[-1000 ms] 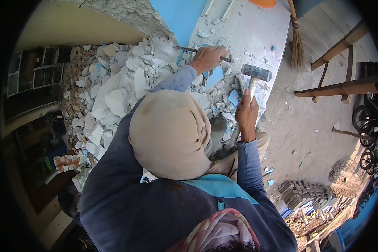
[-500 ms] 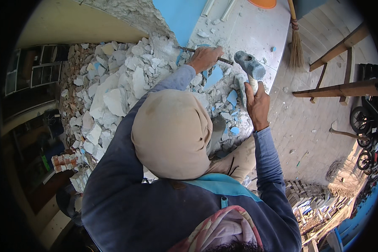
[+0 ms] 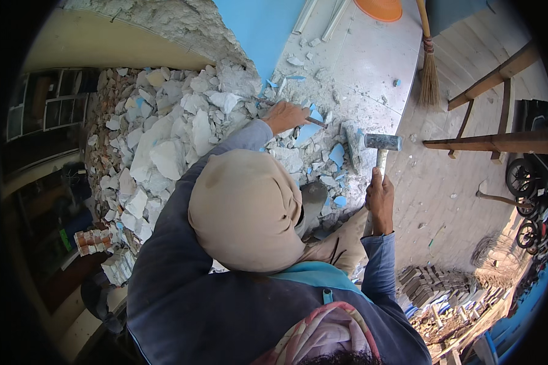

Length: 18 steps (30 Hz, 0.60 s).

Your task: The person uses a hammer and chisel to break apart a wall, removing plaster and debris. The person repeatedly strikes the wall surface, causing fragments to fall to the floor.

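My left hand is closed around a thin dark metal chisel rod, whose one end points into the broken edge by the blue wall. The rod's other end sticks out to the right of my fingers. In my right hand, closed on its pale handle, is a club hammer. The hammer's grey head is to the right of the rod and apart from it. Chunks of white and blue-painted rubble lie around my left hand. My bent knee hides part of the pile.
A pale tiled floor runs along the upper middle, dusted with bits. An orange basin and a broom are at the far right. Wooden beams, an axe-like tool and stacked tiles lie to the right.
My right hand has come back toward me, and the hammer has swung away from the rod, its head now level. My left hand and the rod have shifted slightly nearer me.
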Available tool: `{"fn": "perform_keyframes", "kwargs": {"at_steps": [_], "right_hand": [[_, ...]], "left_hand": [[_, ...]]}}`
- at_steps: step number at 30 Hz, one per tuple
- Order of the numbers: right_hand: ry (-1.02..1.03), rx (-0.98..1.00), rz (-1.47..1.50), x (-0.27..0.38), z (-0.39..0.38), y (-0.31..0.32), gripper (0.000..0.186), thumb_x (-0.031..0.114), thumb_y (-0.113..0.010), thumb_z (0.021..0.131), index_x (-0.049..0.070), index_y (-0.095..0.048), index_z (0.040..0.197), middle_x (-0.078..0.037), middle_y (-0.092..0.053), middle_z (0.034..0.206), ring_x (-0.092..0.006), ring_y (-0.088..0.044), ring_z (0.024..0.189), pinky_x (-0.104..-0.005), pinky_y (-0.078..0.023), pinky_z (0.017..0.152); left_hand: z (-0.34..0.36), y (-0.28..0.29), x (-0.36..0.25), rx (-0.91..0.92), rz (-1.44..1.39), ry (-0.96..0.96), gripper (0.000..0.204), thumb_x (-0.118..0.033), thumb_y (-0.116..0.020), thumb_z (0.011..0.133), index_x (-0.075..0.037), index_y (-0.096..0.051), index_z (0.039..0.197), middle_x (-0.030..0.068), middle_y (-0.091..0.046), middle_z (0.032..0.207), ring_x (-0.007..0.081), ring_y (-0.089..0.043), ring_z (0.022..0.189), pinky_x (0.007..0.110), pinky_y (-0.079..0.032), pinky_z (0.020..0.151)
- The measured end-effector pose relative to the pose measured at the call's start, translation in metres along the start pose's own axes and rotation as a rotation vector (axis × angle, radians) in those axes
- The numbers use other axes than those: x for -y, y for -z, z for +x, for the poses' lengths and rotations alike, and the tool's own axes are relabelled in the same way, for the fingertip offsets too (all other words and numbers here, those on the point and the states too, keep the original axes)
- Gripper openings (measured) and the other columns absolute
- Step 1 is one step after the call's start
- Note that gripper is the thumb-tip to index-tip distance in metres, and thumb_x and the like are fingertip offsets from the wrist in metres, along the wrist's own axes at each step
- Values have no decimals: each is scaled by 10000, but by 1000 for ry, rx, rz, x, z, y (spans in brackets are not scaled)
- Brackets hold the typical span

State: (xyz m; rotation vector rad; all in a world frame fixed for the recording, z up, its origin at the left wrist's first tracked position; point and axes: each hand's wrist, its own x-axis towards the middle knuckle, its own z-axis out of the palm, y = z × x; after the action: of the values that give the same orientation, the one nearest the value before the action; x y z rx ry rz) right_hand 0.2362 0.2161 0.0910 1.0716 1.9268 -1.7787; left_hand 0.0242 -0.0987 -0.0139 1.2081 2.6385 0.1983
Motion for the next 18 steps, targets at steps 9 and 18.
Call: {"fn": "perform_keyframes", "kwargs": {"at_steps": [9, 18], "right_hand": [[-175, -93, 124, -2, -29, 12, 484, 545, -554, 1070, 137, -459, 829, 42, -400, 605, -63, -362, 446, -266, -272, 393], [-186, -30, 199, 0, -44, -9, 459, 506, -556, 1075, 126, -449, 842, 34, -401, 615, -71, -359, 443, -279, -284, 391]], "left_hand": [[-103, 105, -45, -73, -336, 271, 365, -375, -777, 920, -42, -629, 938, 180, -698, 826, 401, -710, 802, 542, -513, 711], [-5, 131, -49, -396, -418, 64, 422, -410, -765, 942, -64, -664, 722, 147, -631, 637, 373, -644, 618, 503, -495, 609]]}}
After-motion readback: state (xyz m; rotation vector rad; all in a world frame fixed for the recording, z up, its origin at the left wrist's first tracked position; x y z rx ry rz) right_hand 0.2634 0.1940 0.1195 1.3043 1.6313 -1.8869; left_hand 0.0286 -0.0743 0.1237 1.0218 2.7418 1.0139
